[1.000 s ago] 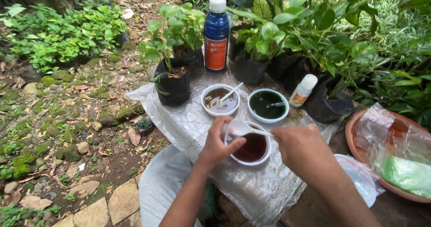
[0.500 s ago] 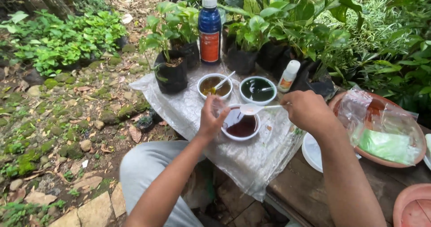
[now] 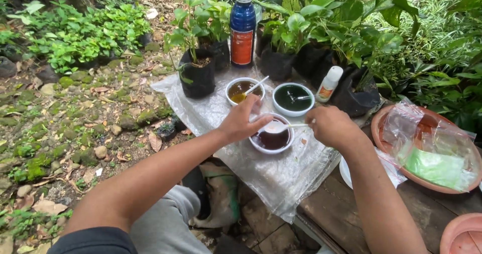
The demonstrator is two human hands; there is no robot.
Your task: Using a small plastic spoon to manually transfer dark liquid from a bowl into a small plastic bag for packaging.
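the right hand (image 3: 331,127) pinches the handle of a white spoon (image 3: 277,127), its scoop held just over a white bowl (image 3: 271,138) of dark red liquid on the plastic sheet (image 3: 211,118). the left hand (image 3: 241,121) rests on the bowl's near-left rim, fingers curled against it. behind stand a bowl of brown liquid (image 3: 244,89), a bowl of green liquid (image 3: 293,98), a small white bottle (image 3: 329,83) and a tall blue bottle (image 3: 243,27).
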